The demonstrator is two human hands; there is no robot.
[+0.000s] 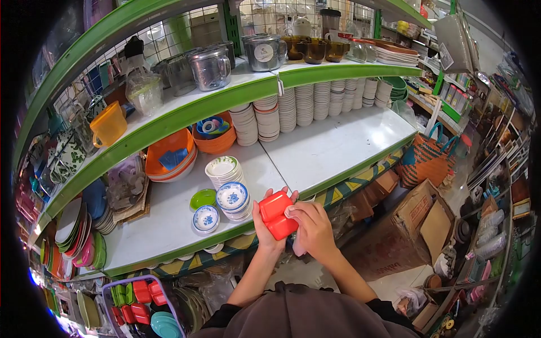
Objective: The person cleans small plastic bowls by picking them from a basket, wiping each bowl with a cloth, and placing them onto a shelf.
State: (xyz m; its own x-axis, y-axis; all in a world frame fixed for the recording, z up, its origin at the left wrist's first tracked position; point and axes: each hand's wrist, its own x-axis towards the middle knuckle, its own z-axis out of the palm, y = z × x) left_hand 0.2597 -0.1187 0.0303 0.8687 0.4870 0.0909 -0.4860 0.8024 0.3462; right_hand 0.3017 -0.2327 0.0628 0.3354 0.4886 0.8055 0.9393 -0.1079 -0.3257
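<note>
My left hand is closed around a red plastic two-compartment dish, held up in front of the shelf edge. My right hand is closed on a pale cloth; its fingertips press a bit of it against the dish's right side. On the shelf just left of my hands stand a stack of blue-flowered bowls, a taller stack of green-patterned bowls, a small blue-flowered bowl and a green dish.
White shelf boards with green edges run across. Stacked white cups line the back, beside orange bowls. Glass mugs stand above. Below are a purple-rimmed basket of red and green dishes, a cardboard box and a woven bag.
</note>
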